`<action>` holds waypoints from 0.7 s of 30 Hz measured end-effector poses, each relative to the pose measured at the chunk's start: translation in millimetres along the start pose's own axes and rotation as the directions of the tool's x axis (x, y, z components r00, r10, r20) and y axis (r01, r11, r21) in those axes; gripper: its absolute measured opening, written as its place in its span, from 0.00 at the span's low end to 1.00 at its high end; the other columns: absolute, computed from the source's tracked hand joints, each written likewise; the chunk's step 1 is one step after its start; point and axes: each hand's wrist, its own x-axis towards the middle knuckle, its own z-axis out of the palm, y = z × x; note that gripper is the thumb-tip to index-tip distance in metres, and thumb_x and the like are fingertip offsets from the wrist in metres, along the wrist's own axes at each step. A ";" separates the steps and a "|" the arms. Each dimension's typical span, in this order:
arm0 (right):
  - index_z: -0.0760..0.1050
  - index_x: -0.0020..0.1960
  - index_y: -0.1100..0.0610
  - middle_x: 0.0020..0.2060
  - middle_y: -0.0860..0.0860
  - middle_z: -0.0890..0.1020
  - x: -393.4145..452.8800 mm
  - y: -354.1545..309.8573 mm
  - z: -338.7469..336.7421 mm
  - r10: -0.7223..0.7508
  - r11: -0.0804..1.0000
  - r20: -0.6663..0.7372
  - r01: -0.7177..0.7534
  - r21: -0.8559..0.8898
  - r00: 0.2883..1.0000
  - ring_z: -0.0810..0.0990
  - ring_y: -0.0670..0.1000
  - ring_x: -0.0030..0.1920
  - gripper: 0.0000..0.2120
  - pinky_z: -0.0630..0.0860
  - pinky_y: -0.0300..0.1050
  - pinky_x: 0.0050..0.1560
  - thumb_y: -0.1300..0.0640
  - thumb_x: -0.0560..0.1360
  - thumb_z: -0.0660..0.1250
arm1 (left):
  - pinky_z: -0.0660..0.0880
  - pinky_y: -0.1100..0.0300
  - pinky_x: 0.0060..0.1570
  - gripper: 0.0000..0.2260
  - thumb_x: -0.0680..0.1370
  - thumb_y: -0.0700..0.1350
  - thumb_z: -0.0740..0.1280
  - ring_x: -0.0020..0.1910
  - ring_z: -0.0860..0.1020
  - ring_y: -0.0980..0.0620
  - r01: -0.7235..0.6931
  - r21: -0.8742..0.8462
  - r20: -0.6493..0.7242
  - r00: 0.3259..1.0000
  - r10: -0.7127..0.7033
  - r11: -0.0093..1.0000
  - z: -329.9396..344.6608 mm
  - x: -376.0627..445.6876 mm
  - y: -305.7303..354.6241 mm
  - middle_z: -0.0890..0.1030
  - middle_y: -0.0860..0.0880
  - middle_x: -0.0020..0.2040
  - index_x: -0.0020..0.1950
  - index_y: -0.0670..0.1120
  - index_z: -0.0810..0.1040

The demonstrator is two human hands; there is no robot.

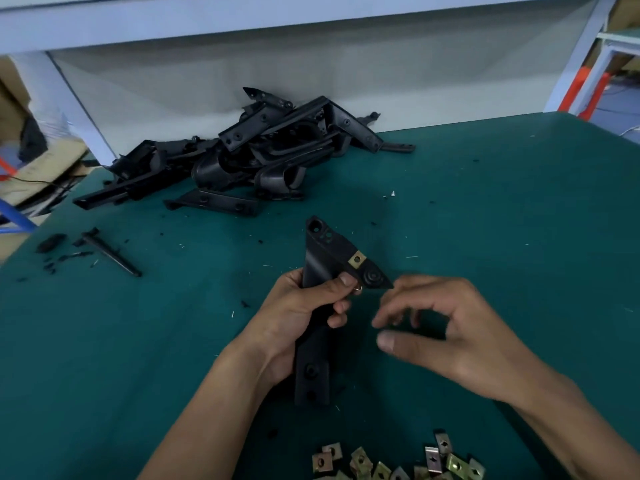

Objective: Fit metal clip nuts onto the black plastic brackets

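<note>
From the head view, the left hand (301,306) is gripping a black plastic bracket (317,271) around its middle, fingers curled round the shaft and the thumb pressing near the triangular wing. One metal clip nut (357,260) is already sitting on the wing's edge, and a second brass-coloured glint is showing just under the thumb tip — too small to say whether it is seated. The right hand (450,327) is hovering just beside the wing, fingers loosely curled and a little blurred, holding nothing that can be made out.

The loose clip nuts (398,462) are lying in a heap on the green table (519,220) near the person's body, and the pile of waiting brackets (242,157) is lying at the far edge.

To do this step well, the left hand should probably be keeping the bracket steady with the wing facing outward — the right would then be sliding each nut squarely on until its hole lines up.
</note>
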 end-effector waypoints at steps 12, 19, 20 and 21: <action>0.83 0.54 0.59 0.41 0.48 0.85 6.7 -1.6 27.2 -0.011 0.896 -0.162 0.082 0.437 0.987 0.84 0.45 0.41 0.12 0.78 0.35 0.44 0.71 0.74 0.69 | 0.68 0.66 0.25 0.05 0.71 0.46 0.75 0.28 0.72 0.56 -0.045 0.106 0.108 0.994 0.033 0.993 0.0 -0.5 -5.0 0.76 0.48 0.34 0.39 0.46 0.83; 0.84 0.45 0.55 0.35 0.55 0.83 6.4 -5.7 31.9 0.033 0.946 -0.246 0.049 0.319 0.969 0.82 0.52 0.31 0.08 0.77 0.42 0.31 0.67 0.72 0.70 | 0.67 0.66 0.25 0.05 0.74 0.45 0.75 0.28 0.71 0.57 -0.041 0.138 0.129 0.991 0.023 0.990 -0.3 0.2 -6.5 0.78 0.49 0.34 0.40 0.46 0.83; 0.84 0.44 0.54 0.34 0.56 0.83 7.4 -5.0 31.3 0.055 0.940 -0.265 0.039 0.338 0.963 0.81 0.53 0.30 0.09 0.76 0.42 0.30 0.66 0.72 0.70 | 0.67 0.66 0.25 0.04 0.74 0.45 0.74 0.28 0.70 0.56 -0.043 0.132 0.134 0.991 0.025 0.990 -0.5 0.1 -6.6 0.77 0.49 0.35 0.42 0.46 0.83; 0.84 0.43 0.53 0.33 0.56 0.83 8.7 -3.2 29.9 0.085 0.928 -0.287 0.029 0.371 0.954 0.81 0.53 0.29 0.09 0.76 0.41 0.29 0.66 0.72 0.70 | 0.67 0.66 0.26 0.03 0.75 0.44 0.73 0.29 0.70 0.56 -0.040 0.116 0.138 0.990 0.024 0.992 -1.0 0.4 -6.5 0.76 0.48 0.37 0.43 0.46 0.82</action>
